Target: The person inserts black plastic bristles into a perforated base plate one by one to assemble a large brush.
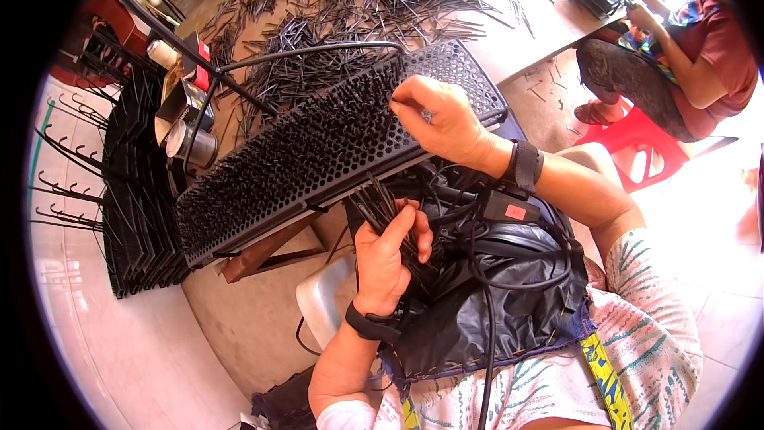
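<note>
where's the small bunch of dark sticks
Near the head view's centre, the bunch is in the left hand, by the near edge of the perforated black tray.

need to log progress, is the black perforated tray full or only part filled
Part filled: black pieces crowd much of the black perforated tray, but holes at its right end show bare.

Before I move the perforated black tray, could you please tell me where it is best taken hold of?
I would grip the perforated black tray by the rim of its right end, coming from the right. The holes there stand empty, so the grip should miss the black pieces crowding its middle and left.
</note>
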Action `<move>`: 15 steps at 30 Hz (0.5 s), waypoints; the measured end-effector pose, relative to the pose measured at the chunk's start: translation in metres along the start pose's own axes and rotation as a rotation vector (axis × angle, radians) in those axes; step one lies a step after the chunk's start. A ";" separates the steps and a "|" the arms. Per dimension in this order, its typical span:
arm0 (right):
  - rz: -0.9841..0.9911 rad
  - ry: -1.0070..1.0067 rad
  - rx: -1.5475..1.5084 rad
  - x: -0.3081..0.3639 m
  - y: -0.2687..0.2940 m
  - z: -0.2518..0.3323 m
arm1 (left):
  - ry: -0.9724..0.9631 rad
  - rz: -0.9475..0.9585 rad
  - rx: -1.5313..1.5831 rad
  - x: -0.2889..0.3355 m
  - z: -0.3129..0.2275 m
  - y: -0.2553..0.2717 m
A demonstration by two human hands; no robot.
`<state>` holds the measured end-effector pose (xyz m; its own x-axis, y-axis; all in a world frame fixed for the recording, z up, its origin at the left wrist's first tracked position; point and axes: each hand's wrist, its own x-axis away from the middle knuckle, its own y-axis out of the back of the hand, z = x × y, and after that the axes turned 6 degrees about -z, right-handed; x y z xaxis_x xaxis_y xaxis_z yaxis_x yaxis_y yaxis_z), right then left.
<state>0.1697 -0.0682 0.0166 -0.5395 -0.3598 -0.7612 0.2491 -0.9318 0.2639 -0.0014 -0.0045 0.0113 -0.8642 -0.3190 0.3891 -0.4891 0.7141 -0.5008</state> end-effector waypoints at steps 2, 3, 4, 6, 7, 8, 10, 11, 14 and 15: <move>0.073 0.055 0.018 -0.001 -0.001 0.000 | 0.023 -0.025 0.006 0.000 0.000 -0.001; 0.143 0.110 0.038 -0.003 -0.001 0.001 | 0.011 -0.008 0.004 0.000 0.001 0.000; 0.181 0.136 0.056 -0.007 -0.004 0.003 | -0.002 0.011 -0.001 -0.001 0.001 0.001; 0.262 0.118 0.101 -0.014 -0.006 0.008 | 0.017 -0.005 0.010 -0.001 0.000 0.001; 0.343 0.099 0.145 -0.017 -0.007 0.010 | 0.035 -0.021 0.023 -0.001 0.000 0.001; 0.354 0.100 0.151 -0.019 -0.008 0.012 | 0.034 -0.020 0.021 -0.001 -0.001 0.000; 0.323 0.080 0.140 -0.020 -0.011 0.012 | 0.042 -0.032 0.029 0.001 -0.003 -0.002; 0.296 0.059 0.128 -0.019 -0.012 0.011 | 0.043 -0.032 0.028 0.002 -0.005 -0.004; 0.232 0.065 0.037 -0.014 -0.009 0.007 | 0.071 -0.080 0.041 0.003 -0.006 -0.007; 0.234 0.064 0.037 -0.008 -0.009 0.000 | 0.075 -0.072 0.045 0.003 -0.005 -0.006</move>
<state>0.1719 -0.0563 0.0203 -0.4180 -0.5632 -0.7128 0.3305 -0.8251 0.4582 -0.0001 -0.0067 0.0192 -0.8163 -0.3200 0.4809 -0.5559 0.6615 -0.5034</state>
